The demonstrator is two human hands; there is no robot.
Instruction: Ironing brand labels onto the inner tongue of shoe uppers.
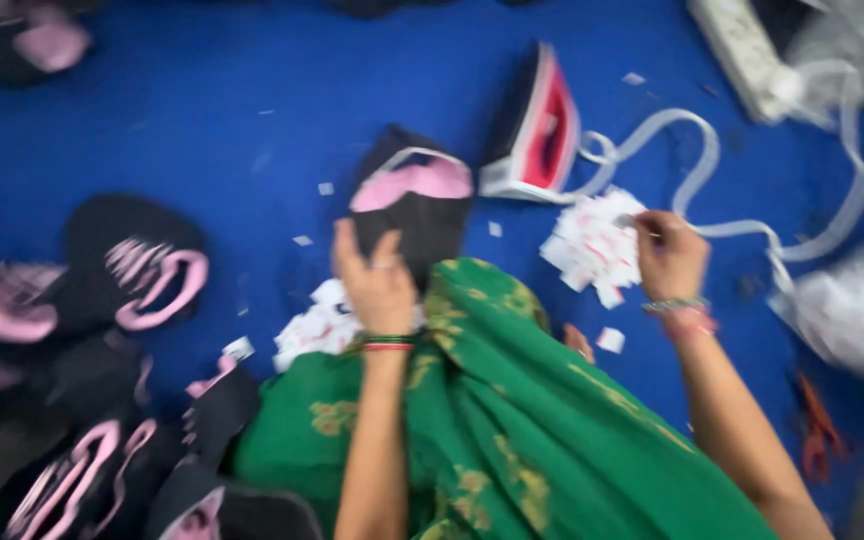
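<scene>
1. The left hand (377, 285) lays spread fingers on a black fabric piece with pink lining (410, 205), lying on the blue cloth surface (202, 110) beyond the green patterned garment (512, 420).
2. The right hand (670, 255) seems to pinch from a heap of small white paper tags (592, 245); blur hides the exact grip.
3. The fabric piece looks soft, light and floppy; its edge seems the best hold.
4. A red-and-white iron (542, 130) stands nearby.

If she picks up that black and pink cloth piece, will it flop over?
Probably yes. The black and pink cloth piece under her left hand looks thin and soft, so it would likely droop. It seems light for its size. Lying flat on the blue floor covering, it should not roll.
</scene>
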